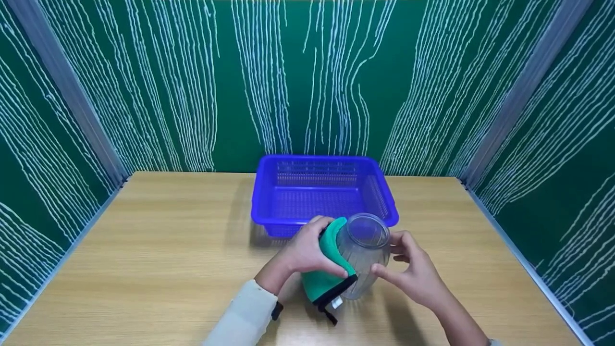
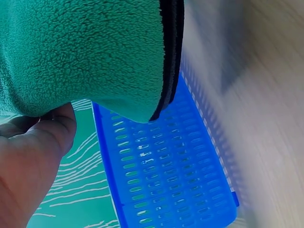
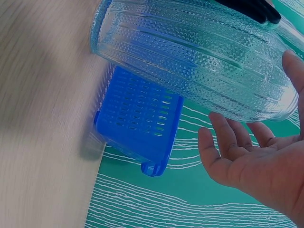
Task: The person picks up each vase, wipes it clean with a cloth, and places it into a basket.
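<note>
A clear ribbed glass jar [image 1: 367, 262] stands mouth up in front of the basket in the head view. My left hand [image 1: 307, 245] grips a green fleecy cloth [image 1: 322, 286] with black edging and a small white tag, and holds it against the jar's left side. The thumb lies over the cloth; the fingertips are hidden behind it. On the other side, my right hand [image 1: 415, 276] is loosely spread around the jar, thumb in front and fingers beside the upper wall. In the right wrist view, these fingers [image 3: 221, 137] are right at the glass [image 3: 190, 57].
A blue perforated plastic basket [image 1: 259, 192] stands on the wooden table [image 1: 168, 240] just beyond the hands. Green walls [image 1: 307, 86] with white wavy lines rise at the back and both sides, with grey posts [image 1: 523, 91] at the corners.
</note>
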Available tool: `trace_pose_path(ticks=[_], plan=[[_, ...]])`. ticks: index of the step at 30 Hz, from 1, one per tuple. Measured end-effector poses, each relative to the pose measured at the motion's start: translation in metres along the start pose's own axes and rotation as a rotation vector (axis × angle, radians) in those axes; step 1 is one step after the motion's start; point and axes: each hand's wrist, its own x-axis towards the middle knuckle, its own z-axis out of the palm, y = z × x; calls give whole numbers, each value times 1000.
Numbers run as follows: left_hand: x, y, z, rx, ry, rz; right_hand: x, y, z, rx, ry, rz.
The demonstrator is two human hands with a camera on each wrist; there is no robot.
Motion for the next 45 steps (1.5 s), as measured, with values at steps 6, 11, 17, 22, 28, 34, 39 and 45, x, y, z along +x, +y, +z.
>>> trace_pose_path(ticks=[6,11,17,22,28,34,39,45], plan=[[2,3,-4,27,-1,5,-1,0,0,1,-11,-6],[3,6,-6,14,0,-8,-1,0,-1,6,-15,0],[4,11,-9,9,13,-15,-1,-2,-2,1,-17,-1],[5,15,-12,5,16,-22,-1,-2,-2,6,-21,4],[6,20,-15,19,-11,-61,-1,-4,-2,8,-26,16],[7,23,-18,51,-20,-57,-5,-28,-5,19,-30,22],[8,29,-20,40,-18,-77,-7,-39,-6,12,-33,22],[10,32,-21,51,-15,-78,-6,-36,-6,10,-30,29]])
